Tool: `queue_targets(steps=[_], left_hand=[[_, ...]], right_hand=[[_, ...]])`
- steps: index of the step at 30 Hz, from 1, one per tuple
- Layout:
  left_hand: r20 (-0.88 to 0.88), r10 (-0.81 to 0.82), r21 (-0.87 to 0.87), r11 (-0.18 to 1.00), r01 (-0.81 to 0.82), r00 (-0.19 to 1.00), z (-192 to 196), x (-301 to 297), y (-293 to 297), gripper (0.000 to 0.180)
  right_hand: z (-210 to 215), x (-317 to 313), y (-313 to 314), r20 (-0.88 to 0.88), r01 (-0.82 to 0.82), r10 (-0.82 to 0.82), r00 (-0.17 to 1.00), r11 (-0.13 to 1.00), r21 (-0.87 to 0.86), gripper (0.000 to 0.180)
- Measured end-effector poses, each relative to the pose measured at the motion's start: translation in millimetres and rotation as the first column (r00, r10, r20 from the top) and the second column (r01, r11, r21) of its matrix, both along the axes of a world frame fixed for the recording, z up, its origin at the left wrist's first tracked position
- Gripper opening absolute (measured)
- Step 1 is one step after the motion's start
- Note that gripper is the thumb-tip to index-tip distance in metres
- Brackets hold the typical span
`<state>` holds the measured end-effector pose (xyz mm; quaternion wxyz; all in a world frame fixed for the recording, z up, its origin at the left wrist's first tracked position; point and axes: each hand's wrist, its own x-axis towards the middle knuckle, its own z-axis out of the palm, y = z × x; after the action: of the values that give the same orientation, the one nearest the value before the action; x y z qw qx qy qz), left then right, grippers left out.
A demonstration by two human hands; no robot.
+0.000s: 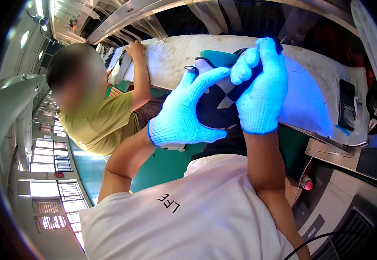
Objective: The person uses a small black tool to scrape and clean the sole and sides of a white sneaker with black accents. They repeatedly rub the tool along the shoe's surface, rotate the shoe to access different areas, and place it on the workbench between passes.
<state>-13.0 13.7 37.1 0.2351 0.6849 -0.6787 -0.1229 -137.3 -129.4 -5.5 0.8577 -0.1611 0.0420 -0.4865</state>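
While the left hand (177, 112) spreads thumb and forefinger wide around the dark shoe (208, 107), the right hand (264, 89) is curled, its grip indeterminable; the shoe is between both, near the table (175, 54).

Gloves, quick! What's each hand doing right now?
Left hand: open, thumb and fingers spread wide apart.
Right hand: closed, fingers curled on something dark; exactly what can't be told.

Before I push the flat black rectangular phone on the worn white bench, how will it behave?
The phone probably stays rigid: its outline looks slab-like. Lying flat on the bench, it likely slides rather than rolls or tips. Its smooth-looking face may be slippery.
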Motion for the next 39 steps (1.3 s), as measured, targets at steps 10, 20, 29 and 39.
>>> queue_targets(steps=[10, 20, 29, 39], left_hand=[[-0.098, 0.065, 0.110, 0.992, -0.055, 0.993, -20, -11, 24, 0.118], [-0.214, 0.082, -0.111, 0.988, -0.107, 0.973, -52, 22, 45, 0.121], [-0.248, 0.127, -0.039, 0.989, -0.140, 0.960, -47, 16, 49, 0.125], [-0.251, 0.104, -0.068, 0.990, -0.125, 0.962, -52, 25, 45, 0.129]], right_hand=[[50, 8, 43, -0.233, 0.030, -0.099, 0.967, 0.958, -0.284, 0.027], [-36, -4, -16, -0.111, 0.024, -0.022, 0.994, 1.000, 0.014, 0.021], [-30, 29, 9, -0.254, 0.054, -0.098, 0.962, 0.983, -0.174, 0.030], [-48, 36, -1, 0.071, -0.095, 0.097, 0.993, 0.995, -0.026, 0.038]])
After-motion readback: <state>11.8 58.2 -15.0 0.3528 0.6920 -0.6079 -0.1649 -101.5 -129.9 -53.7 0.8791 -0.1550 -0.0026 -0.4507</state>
